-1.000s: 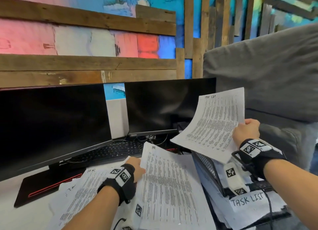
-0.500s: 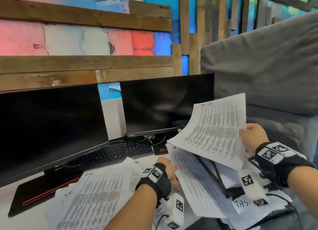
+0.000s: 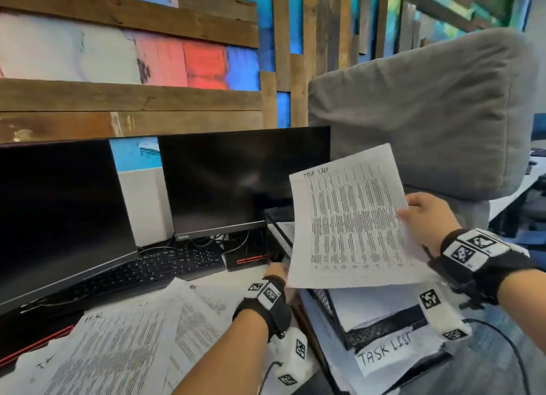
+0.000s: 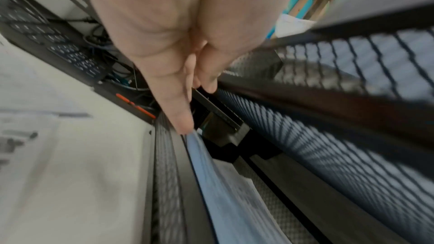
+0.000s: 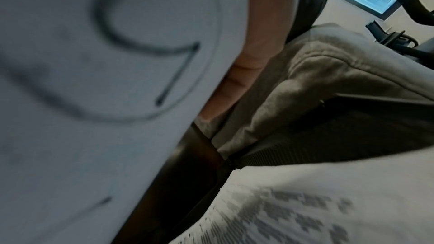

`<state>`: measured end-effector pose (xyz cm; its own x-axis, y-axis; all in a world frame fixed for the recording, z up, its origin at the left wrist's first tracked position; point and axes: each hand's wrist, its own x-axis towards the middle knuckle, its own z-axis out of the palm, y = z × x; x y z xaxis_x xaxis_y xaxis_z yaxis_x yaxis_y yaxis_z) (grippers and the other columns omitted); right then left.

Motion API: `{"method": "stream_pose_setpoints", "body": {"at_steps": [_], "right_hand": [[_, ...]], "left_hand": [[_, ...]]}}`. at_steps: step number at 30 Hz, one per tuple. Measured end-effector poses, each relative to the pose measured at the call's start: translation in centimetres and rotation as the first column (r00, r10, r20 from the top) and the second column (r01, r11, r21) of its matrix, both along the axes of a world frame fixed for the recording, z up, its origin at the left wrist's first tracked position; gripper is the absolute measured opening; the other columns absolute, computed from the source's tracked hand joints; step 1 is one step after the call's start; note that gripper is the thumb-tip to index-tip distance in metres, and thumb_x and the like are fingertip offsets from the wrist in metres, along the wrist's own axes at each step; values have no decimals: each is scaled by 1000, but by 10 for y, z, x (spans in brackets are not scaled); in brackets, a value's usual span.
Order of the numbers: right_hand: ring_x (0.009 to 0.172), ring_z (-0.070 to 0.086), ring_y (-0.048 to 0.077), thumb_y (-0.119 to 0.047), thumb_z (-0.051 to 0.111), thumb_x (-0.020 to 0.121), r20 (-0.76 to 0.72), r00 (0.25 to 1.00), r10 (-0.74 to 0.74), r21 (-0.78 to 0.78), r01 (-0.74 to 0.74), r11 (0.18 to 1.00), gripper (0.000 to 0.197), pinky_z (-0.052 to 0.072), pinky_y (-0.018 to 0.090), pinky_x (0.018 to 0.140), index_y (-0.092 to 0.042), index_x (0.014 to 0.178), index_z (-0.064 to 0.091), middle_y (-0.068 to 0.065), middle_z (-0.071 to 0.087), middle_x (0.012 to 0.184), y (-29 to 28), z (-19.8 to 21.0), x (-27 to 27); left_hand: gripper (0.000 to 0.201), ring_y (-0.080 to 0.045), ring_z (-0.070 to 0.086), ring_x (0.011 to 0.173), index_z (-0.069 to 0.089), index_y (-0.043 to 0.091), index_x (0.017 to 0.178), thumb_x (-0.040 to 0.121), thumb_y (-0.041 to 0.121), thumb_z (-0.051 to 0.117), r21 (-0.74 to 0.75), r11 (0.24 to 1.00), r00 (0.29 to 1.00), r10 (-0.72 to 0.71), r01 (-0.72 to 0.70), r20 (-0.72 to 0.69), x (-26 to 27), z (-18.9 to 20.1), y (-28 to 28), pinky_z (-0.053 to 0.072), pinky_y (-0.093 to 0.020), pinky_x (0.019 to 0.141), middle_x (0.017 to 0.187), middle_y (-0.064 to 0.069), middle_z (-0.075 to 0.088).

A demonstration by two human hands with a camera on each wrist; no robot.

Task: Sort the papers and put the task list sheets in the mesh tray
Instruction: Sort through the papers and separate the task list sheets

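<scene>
The left hand (image 3: 276, 272) is largely hidden in the head view behind the raised task list sheet (image 3: 353, 220); only its wrist band and knuckles show. The left wrist view shows its fingers (image 4: 178, 114) extended and close together, tips touching the edge of a sheet (image 4: 220, 183) that lies in a lower tier of the mesh tray (image 3: 279, 239); whether they pinch that sheet cannot be determined, and the view is blurred. The right hand (image 3: 425, 220) grips the task list sheet at its right edge, thumb on the printed face, and holds it tilted above the tray. In the right wrist view the sheet's back (image 5: 94, 99) fills the left half, out of focus, and only one finger (image 5: 246, 62) shows beside it. The tray's interior is mostly covered by the held sheet; paper lies in it, and a label reading TASK LIST (image 3: 384, 354) hangs at its front. Loose papers (image 3: 124, 347), one marked H.R., cover the desk left of the tray. Two dark monitors (image 3: 236, 182) and a keyboard (image 3: 165, 264) stand behind them. A grey cushion (image 3: 428, 108) rises behind the tray.
</scene>
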<state>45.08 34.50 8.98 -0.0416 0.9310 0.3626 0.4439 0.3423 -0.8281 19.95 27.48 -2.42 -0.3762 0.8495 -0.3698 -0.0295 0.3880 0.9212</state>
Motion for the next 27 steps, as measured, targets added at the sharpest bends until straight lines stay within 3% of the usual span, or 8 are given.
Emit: {"method": "stream_pose_setpoints", "body": {"at_steps": [3,6,8,12,16,22,25,27], "right_hand": [[86,65,25,-8,55,89,-32,998,-50,60,52,997,14,54,39,83,-10,96,66,7,69,95,23,16,4],[90,64,29,-11,54,89,73,996,-54,86,47,995,15,52,42,86,-13,100,64,7,68,98,43,25,-3],[87,60,30,-13,53,90,205,979,-23,67,9,998,9,49,37,81,-17,93,60,8,65,94,47,25,-11],[81,61,28,-16,51,92,341,938,60,-10,-61,998,14,48,33,73,-25,84,58,7,66,89,50,18,-31],[85,62,29,-17,49,94,438,892,110,-49,-99,994,10,51,37,76,-23,94,58,6,64,91,54,9,-46],[83,61,26,-14,49,95,443,884,153,-90,-126,988,11,49,33,73,-17,98,59,9,65,96,62,5,-44],[90,62,22,-22,55,94,485,847,218,-118,-183,976,17,49,34,78,-23,111,58,4,66,106,59,10,-41],[102,62,20,-33,61,91,619,736,274,-161,-223,961,45,49,35,84,-31,132,45,0,62,120,56,11,-41]], "left_hand": [[19,-20,56,66,46,22,70,84,12,51,103,985,986,149,-141,-76,-8,28,-19,54,-31,63,76,-5,52],[19,-39,64,92,57,12,105,97,4,41,119,980,986,165,-159,-39,-26,37,-31,48,-35,68,107,-14,57],[21,-35,65,78,58,11,104,98,5,39,140,979,986,159,-150,-57,-35,44,-42,47,-34,64,124,-14,57],[17,-24,56,57,61,13,98,97,11,44,158,974,976,184,-165,-114,-44,55,-52,44,-25,58,117,-9,58],[29,-22,60,61,58,17,120,96,8,44,224,969,933,172,-103,-316,-35,62,-53,52,-32,60,96,-3,57],[44,-24,66,77,41,26,139,97,16,50,219,975,874,78,33,-480,-20,67,-45,58,-40,71,120,2,50],[47,-23,65,83,41,28,138,95,19,55,252,967,846,99,43,-523,-12,68,-39,57,-30,61,123,3,51],[47,-20,64,90,44,28,137,93,20,57,279,960,826,130,34,-548,-10,68,-33,47,-15,51,125,3,52]]}}
